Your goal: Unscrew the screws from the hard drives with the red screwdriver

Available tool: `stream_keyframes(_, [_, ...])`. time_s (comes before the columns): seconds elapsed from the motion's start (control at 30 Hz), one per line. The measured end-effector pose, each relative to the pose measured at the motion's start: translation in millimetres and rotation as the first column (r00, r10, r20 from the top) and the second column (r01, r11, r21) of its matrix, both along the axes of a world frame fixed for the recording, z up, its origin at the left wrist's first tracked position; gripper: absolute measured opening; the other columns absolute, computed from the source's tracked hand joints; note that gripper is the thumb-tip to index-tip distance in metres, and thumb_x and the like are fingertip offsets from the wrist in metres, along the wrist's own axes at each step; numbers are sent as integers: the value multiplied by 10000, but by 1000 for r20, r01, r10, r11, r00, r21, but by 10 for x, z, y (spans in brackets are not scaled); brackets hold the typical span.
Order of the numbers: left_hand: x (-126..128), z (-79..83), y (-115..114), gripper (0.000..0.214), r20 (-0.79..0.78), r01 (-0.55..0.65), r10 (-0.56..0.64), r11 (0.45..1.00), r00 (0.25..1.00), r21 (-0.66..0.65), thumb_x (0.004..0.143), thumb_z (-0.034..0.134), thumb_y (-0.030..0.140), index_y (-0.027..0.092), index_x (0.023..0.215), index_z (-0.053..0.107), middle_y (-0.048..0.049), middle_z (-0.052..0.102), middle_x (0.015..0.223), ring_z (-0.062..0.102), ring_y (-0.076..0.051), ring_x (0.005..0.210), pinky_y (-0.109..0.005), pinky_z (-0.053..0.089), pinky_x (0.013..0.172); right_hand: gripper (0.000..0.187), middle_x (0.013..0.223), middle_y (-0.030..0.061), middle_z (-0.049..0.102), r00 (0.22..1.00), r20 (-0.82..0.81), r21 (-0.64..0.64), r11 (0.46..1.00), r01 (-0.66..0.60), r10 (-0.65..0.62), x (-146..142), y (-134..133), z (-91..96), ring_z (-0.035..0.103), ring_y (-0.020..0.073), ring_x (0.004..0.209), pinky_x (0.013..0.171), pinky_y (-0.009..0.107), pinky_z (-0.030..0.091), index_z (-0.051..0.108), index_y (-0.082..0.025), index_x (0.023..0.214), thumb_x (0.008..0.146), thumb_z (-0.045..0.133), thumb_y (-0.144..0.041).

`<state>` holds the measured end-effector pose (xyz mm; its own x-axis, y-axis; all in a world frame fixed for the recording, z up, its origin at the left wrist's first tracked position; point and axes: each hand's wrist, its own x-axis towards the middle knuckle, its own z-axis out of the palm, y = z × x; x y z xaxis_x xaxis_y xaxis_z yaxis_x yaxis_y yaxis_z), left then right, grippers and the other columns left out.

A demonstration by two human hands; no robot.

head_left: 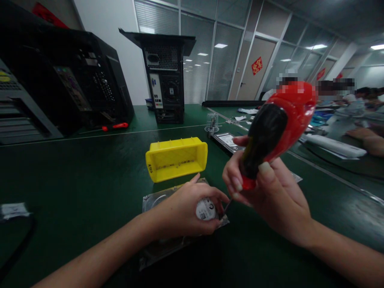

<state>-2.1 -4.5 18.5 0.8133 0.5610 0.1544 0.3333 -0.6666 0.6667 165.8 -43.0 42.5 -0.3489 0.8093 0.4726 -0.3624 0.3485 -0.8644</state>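
Observation:
My right hand [270, 192] is wrapped round the handle of a red and black screwdriver [271, 128], raised and tilted. Its thin shaft slants down to the right end of a hard drive [163, 200], close to my left fingertips. My left hand [189, 208] is curled over the drive, thumb and fingers gripping its right end; a round white label shows between them. The drive lies low over the green table, its silvery top partly hidden by my hand. Just behind it sits a yellow plastic bin [177, 160], with small dark screws along its bottom.
Another hard drive [226, 142] and a clear cup [212, 122] lie behind my right hand. Black computer cases [165, 76] stand at the back and left, near a second red screwdriver [115, 127]. Other people sit at the right, one forearm [367, 138] on the table.

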Motion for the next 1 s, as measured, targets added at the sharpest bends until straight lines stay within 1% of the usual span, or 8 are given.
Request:
stream_keyframes(0.13, [-7, -15, 3, 367, 19, 0, 0, 1000, 1000, 0, 725, 665, 143, 175, 1086, 611, -29, 673, 1001, 596, -205, 1014, -363, 452, 898, 188, 806, 2, 453, 1000, -7, -14, 1000, -21, 20, 6, -1, -3, 450, 104, 712, 549, 206, 383, 515, -293, 1115, 944, 445, -326])
stream_keyframes(0.3, [-7, -11, 1, 325, 21, -1, 1, 1000, 1000, -7, 712, 670, 124, 190, 1028, 632, -26, 656, 1068, 589, -208, 1031, -364, 441, 913, 228, 798, 5, 451, 1000, -7, -12, 1000, -16, 15, 10, 3, -1, 448, 110, 706, 543, 212, 384, 495, -288, 1162, 942, 449, -324])
stream_keyframes(0.43, [-12, 5, 2, 360, 7, -9, 9, 1000, 1000, -14, 722, 662, 133, 185, 1075, 613, -27, 673, 1008, 608, -200, 974, -347, 465, 859, 157, 803, 10, 451, 999, -21, 3, 1000, -29, 29, 8, 14, -8, 450, 112, 704, 542, 215, 390, 530, -274, 1070, 941, 449, -314])
stream_keyframes(0.5, [-15, 12, 2, 347, 3, -8, 8, 1000, 1000, -24, 730, 661, 140, 192, 1070, 614, -19, 680, 985, 614, -194, 957, -345, 466, 854, 158, 801, 11, 451, 1000, -17, -4, 1000, -22, 22, 9, 11, -10, 457, 114, 708, 547, 217, 400, 533, -275, 1069, 942, 448, -312])
stream_keyframes(0.63, [-10, 8, 2, 338, 17, -6, 7, 999, 1000, -33, 745, 685, 192, 202, 1075, 613, -4, 691, 937, 602, -208, 1010, -373, 441, 902, 197, 801, 12, 454, 1000, -18, -9, 1000, -19, 19, 12, -7, -2, 462, 112, 709, 547, 214, 399, 519, -284, 1122, 941, 452, -321])
stream_keyframes(0.8, [4, 3, -6, 304, 17, -24, 25, 999, 1000, -41, 753, 698, 188, 205, 1049, 631, 15, 696, 896, 589, -213, 1049, -394, 408, 953, 285, 791, 11, 448, 1000, 1, -21, 1000, -8, 8, 10, -7, 3, 448, 117, 707, 541, 215, 390, 470, -304, 1216, 933, 465, -342])
stream_keyframes(0.9, [-10, 7, -2, 301, 42, -8, 11, 997, 999, -78, 777, 684, 210, 196, 1073, 629, 5, 696, 905, 596, -202, 1033, -370, 415, 945, 304, 786, 12, 444, 1000, -4, -13, 1000, -6, 6, 6, 8, -3, 444, 118, 696, 531, 216, 386, 465, -295, 1232, 932, 466, -343])
stream_keyframes(1.0, [-34, 3, 12, 266, 87, 6, 6, 990, 996, -142, 815, 648, 226, 195, 1079, 630, -6, 695, 925, 607, -184, 1003, -355, 412, 951, 296, 791, 10, 454, 1000, -3, -17, 1000, -8, 8, 0, 14, -1, 455, 113, 703, 545, 209, 400, 464, -295, 1232, 938, 455, -333])
